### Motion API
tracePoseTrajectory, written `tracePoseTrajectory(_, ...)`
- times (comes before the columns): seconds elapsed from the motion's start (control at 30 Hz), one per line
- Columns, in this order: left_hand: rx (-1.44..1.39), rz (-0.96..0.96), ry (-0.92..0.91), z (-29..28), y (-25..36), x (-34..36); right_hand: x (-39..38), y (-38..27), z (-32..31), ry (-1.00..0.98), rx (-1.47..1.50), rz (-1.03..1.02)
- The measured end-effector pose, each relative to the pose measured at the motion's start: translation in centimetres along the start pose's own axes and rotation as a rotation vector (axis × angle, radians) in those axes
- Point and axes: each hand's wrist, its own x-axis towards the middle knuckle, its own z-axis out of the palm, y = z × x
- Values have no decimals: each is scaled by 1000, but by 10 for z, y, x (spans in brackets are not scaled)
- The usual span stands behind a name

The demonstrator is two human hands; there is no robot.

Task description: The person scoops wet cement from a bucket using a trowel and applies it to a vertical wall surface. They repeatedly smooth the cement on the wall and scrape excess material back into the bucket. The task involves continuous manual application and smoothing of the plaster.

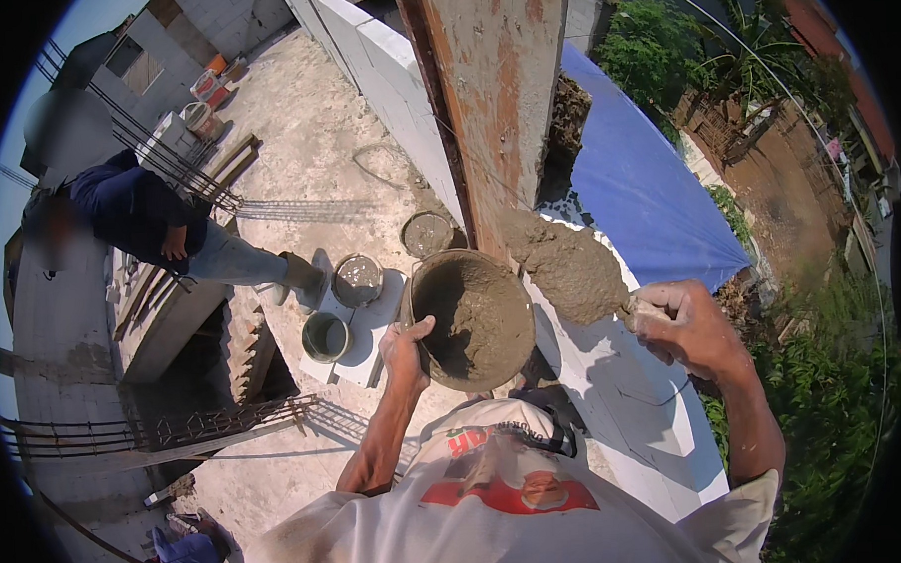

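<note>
View from above, on a rooftop building site w/ a concrete floor point(306, 128).

Far left: a second person point(146, 218) in a dark top and grey trousers crouches by bundles of rebar point(173, 162). Behind them, far off, a few tubs point(206, 91) sit near a grey block wall.

Near left: more rebar point(178, 427) lies across an open gap in the floor, w/ a blue cloth point(187, 554) below it.

Centre-left: a white board point(368, 334) on the floor carries two small pots, one grey point(357, 281), one green point(325, 336). A third pot point(426, 233) sits just beyond, near the foot of a tall reddish post point(498, 91).

Centre: left hand point(405, 351) is clamped on the near rim of a round pan point(472, 320), thumb inside, holding it up at chest height. Pan is part-filled w/ wet grey mortar. It hides the floor and the post's base behind it.

Centre-right: a trowel point(567, 267), heaped w/ mortar, is just right of the pan and close to the post. Right hand point(685, 323) is closed round its handle; the handle itself is hidden by the fingers.

Hands are apart, pan and trowel between them.

Below the trowel runs a white block wall point(623, 395). Right of it: a blue tarp point(641, 185), then greenery point(821, 388) and a dirt yard lower down.
</note>
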Motion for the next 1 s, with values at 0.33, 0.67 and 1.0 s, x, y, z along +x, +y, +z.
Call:
tracePoseTrajectory(0.33,195,34,301,-69,-42,9,5,-67,-140,335,-108,-282)
tracePoseTrajectory(0.67,148,46,318,-72,-62,-5,151,-209,-142,283,-443,-569)
tracePoseTrajectory(1.0,123,46,340,-14,-52,-19,181,-185,-85,561,-353,-697)
